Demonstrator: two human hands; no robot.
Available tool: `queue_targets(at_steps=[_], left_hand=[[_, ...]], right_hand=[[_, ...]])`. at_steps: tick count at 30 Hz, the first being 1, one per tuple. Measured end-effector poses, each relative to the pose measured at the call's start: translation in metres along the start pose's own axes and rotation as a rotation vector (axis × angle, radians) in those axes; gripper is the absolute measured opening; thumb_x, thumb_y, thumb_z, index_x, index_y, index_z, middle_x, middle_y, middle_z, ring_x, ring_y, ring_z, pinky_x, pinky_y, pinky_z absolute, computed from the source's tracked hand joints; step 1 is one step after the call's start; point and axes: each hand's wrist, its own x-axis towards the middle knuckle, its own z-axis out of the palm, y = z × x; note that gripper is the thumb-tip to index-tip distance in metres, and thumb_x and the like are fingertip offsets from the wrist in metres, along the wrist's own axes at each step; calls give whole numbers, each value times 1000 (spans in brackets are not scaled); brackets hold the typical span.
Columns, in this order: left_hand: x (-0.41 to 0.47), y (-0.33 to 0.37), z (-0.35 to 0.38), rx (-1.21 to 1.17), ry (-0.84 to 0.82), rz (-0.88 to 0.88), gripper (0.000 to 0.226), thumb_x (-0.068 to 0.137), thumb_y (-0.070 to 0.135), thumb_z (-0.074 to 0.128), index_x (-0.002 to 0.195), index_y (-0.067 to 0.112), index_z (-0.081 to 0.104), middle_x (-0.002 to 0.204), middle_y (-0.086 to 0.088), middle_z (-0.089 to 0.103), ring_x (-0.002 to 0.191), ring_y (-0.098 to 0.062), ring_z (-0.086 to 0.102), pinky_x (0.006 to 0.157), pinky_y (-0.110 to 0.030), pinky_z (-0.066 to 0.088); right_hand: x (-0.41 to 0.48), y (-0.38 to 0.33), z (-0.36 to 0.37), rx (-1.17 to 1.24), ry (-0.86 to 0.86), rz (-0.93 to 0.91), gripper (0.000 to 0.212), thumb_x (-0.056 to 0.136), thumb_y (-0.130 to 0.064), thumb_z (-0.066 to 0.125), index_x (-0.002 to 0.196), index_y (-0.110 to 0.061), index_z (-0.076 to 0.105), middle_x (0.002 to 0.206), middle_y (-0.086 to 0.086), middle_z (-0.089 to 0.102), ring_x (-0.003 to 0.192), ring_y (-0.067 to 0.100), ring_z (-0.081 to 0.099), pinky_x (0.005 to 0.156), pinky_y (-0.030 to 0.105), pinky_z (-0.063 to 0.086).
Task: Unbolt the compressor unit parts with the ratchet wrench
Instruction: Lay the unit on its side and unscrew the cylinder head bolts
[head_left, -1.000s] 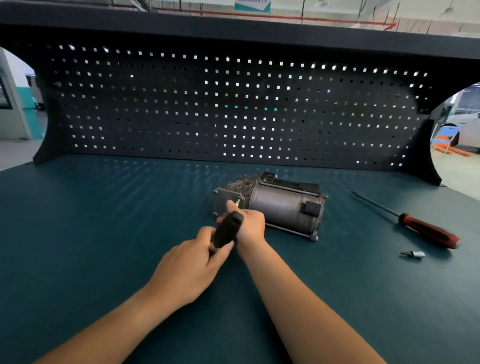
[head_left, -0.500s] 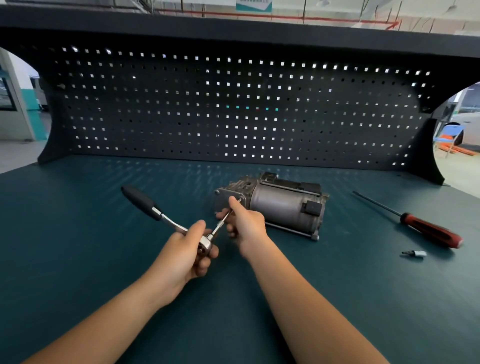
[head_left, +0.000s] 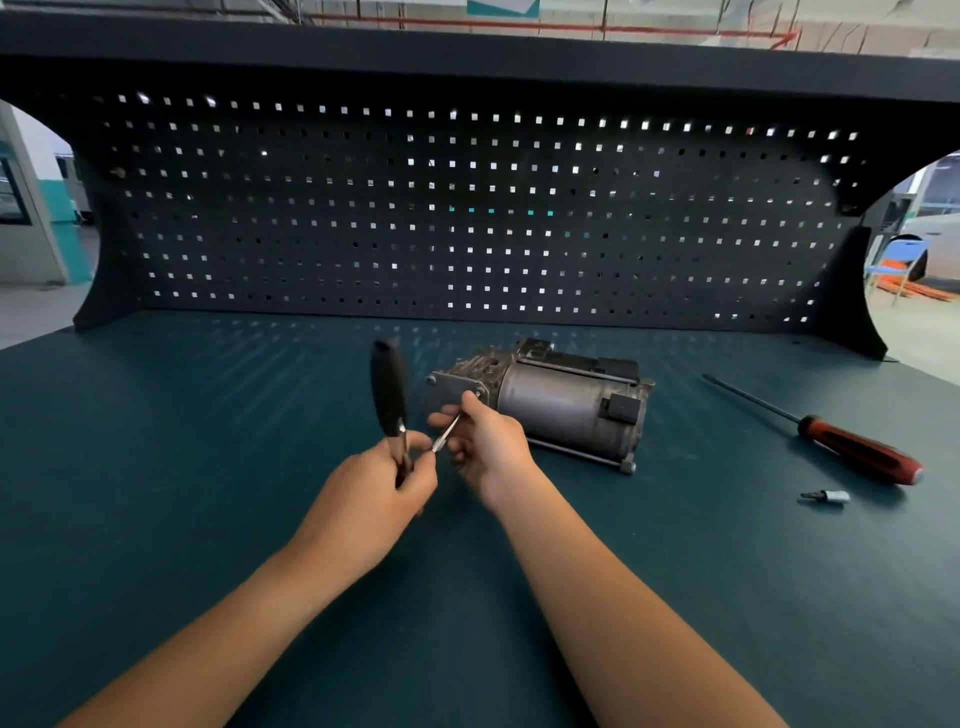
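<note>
1. Two hands are on the tool just in front of the compressor unit (head_left: 550, 402); the left hand (head_left: 374, 486) has its fingers curled round the head end of the ratchet wrench (head_left: 388, 387); the right hand (head_left: 485, 447) pinches the thin extension bar (head_left: 448, 431) between thumb and fingers, close against the unit's near end plate.
2. Half a second ago the black grip pointed away to the left of the compressor unit; now it stands nearly upright just left of that end plate; a second ago it lay low, pointing back toward me; I read the handle as sweeping round the bar.
3. The compressor unit has not shifted; it lies on its side on the bench (head_left: 156, 467); the bar's tip reaches a corner bolt of the end plate, though the thumb hides whether it is seated.
4. I judge this a loosening stroke; the plate is still on, so the unbolting looks early.
5. Right of the compressor unit, the screwdriver (head_left: 852, 449) and the loose bit (head_left: 826, 497) lie as before.
</note>
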Motion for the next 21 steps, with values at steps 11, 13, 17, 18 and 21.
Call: queue_targets(at_steps=[11,13,17,18,21], left_hand=[[3,-3,5,-574,-97,-397,31,98,29,38,95,5,58,47,1,59,35,-8,45,38,-16,39],[4,1,2,-846,-147,-545,36,98,33,36,95,6,59,48,-1,57,33,-8,42,36,-16,38],[3,7,-4,-1267,-238,-700,41,97,37,34,92,5,58,49,1,51,30,-3,39,35,-11,37],[3,8,-4,-1336,-247,-725,41,96,38,35,91,4,57,48,2,49,30,-2,38,35,-10,37],[2,10,-6,-1359,-273,-724,32,93,36,44,90,7,56,49,3,46,31,-2,37,34,-10,35]], right_hand=[[6,4,-4,71,-36,57,27,97,-28,40,87,-11,57,56,-4,69,31,4,42,38,14,34],[7,4,-6,131,-74,57,27,97,-27,38,88,-10,57,60,-2,70,32,4,43,38,14,34],[8,6,-6,127,-117,31,24,98,-29,41,90,-11,55,65,-1,72,34,3,44,38,13,34],[8,7,-5,104,-116,24,23,98,-30,42,91,-11,55,64,-2,72,34,3,44,38,13,35],[8,7,-4,53,-87,-9,21,96,-28,47,89,-11,56,60,-2,70,34,2,45,38,12,36]])
